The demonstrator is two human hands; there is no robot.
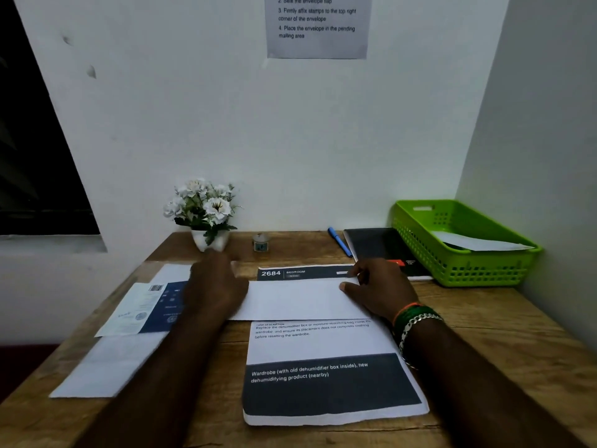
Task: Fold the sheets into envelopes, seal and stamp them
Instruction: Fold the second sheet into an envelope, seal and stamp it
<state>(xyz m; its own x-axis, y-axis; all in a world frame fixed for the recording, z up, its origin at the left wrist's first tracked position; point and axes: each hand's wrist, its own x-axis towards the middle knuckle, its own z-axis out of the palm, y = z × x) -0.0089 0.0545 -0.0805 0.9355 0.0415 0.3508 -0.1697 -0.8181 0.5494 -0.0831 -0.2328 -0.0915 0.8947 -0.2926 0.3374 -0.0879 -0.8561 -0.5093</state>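
Pen [340, 242] left of notebook [381, 245]

Head camera looks down, close over desk [484, 334].
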